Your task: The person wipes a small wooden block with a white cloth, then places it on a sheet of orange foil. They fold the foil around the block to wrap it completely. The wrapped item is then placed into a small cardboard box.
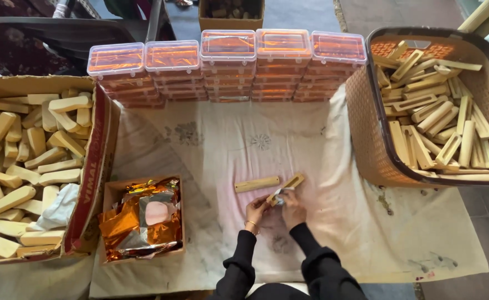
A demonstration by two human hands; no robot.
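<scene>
I have a slotted wooden piece (286,186) lying on the white cloth (366,233), near the middle of it and a little toward my edge, and both hands are on its near end. My right hand (292,209) is clenched on that end together with a small scrap of pale material (278,196); my left hand (255,211) is closed beside it, fingertips pinching the same end, though I cannot tell how much of the wood it really grips. A plain wooden bar (257,184) lies just beside, to the left, apart from my fingers. To do this well, I judge I should keep the piece flat against the cloth so it cannot twist, steady it with the left and let the right do the fine work with short, even strokes. The cardboard box of foil wrappers (142,218) sits toward the left near corner, the basket of slotted pieces (366,111) at the right edge, and stacked clear cases (227,66) line the far edge.
</scene>
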